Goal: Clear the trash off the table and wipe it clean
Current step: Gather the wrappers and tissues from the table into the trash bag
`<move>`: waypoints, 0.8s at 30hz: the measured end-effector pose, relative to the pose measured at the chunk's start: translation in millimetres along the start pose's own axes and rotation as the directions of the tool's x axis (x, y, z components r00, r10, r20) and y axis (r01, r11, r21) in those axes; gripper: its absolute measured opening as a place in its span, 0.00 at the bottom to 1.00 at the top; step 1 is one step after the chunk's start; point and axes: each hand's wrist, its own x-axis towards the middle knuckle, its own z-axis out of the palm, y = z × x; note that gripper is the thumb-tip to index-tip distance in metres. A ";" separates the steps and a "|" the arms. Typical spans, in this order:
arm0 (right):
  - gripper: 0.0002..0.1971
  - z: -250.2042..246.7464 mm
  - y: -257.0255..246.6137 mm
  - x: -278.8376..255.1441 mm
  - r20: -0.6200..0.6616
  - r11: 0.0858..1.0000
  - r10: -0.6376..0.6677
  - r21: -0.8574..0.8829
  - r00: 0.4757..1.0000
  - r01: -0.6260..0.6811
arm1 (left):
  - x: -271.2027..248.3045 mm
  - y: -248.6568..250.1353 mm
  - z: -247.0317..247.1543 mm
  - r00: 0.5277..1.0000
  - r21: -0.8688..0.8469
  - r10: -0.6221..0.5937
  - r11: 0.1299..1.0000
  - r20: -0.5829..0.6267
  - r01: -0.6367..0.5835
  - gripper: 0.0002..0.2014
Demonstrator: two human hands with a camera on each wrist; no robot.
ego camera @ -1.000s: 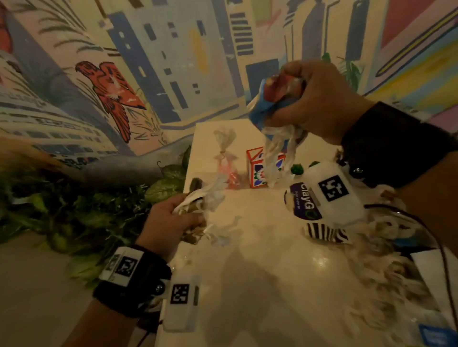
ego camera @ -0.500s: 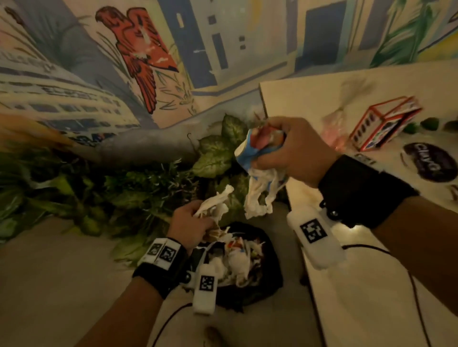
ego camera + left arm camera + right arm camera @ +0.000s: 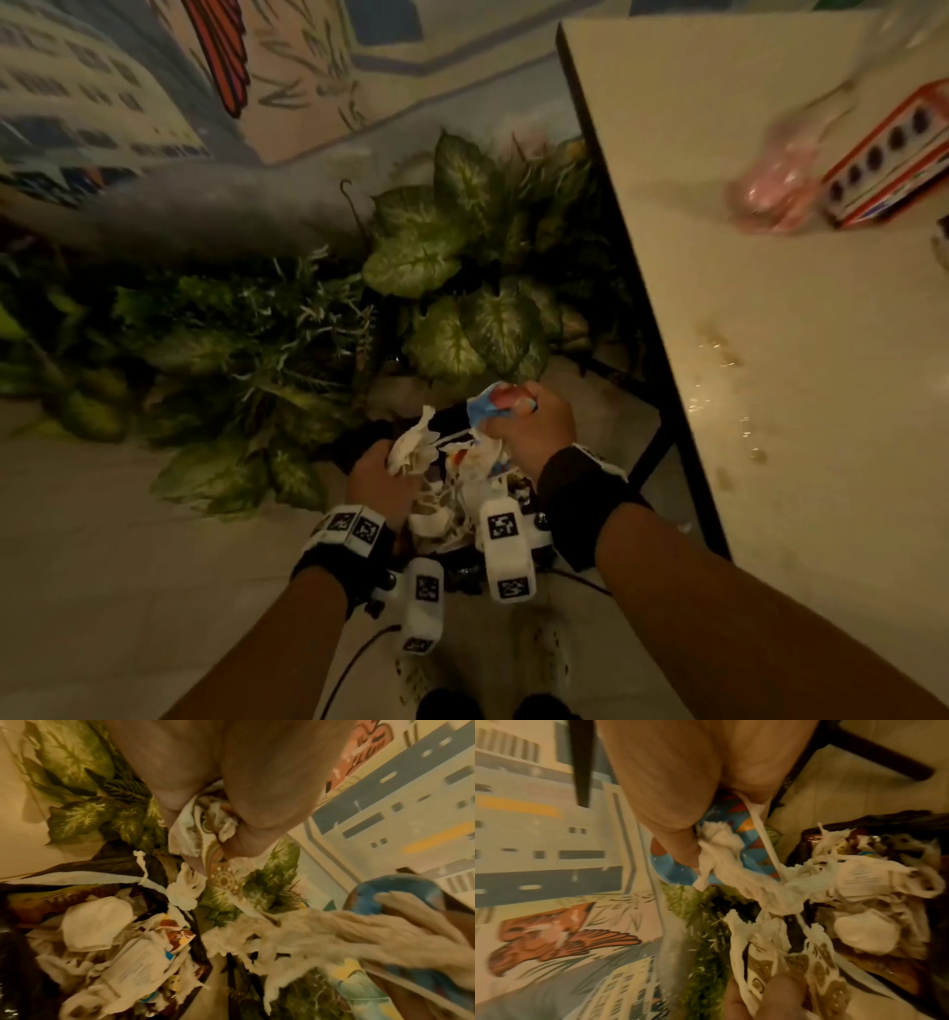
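Observation:
Both hands hang low over a black trash bag (image 3: 454, 568) on the floor beside the table (image 3: 719, 288). My left hand (image 3: 382, 475) grips a wad of torn white and brown-patterned paper (image 3: 411, 447) (image 3: 205, 825). My right hand (image 3: 534, 429) grips a crumpled blue and red wrapper (image 3: 495, 403) (image 3: 734, 845) together with shredded white tissue (image 3: 734, 870) that trails down onto the heap. The bag (image 3: 30, 923) (image 3: 859, 829) holds several crumpled napkins and scraps of printed paper (image 3: 138, 967).
On the table lie a pink plastic bag (image 3: 775, 190), a red and white carton (image 3: 888, 164) and wet smears (image 3: 729, 390) near its left edge. Green leafy plants (image 3: 452, 267) crowd behind the trash bag. A dark table leg (image 3: 662, 437) stands right of my right hand.
Both hands have swung left off the table and down to the trash bag, each still holding its trash. The view has tilted down toward the floor.

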 end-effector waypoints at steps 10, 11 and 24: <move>0.09 58.1 156.0 93.4 0.047 0.920 0.249 -0.323 0.967 -0.222 | 105.6 -79.9 106.7 0.989 0.049 -0.104 0.994 0.105 0.099 0.27; 0.10 62.4 166.4 102.6 0.063 0.912 0.263 -0.343 0.963 -0.226 | 116.6 -84.7 112.9 0.987 0.113 -0.105 0.989 0.122 0.091 0.29; 0.23 109.3 259.9 174.0 0.236 0.696 0.377 -0.711 0.896 -0.106 | 180.3 -128.9 178.8 0.947 0.477 -0.094 0.876 0.309 -0.068 0.37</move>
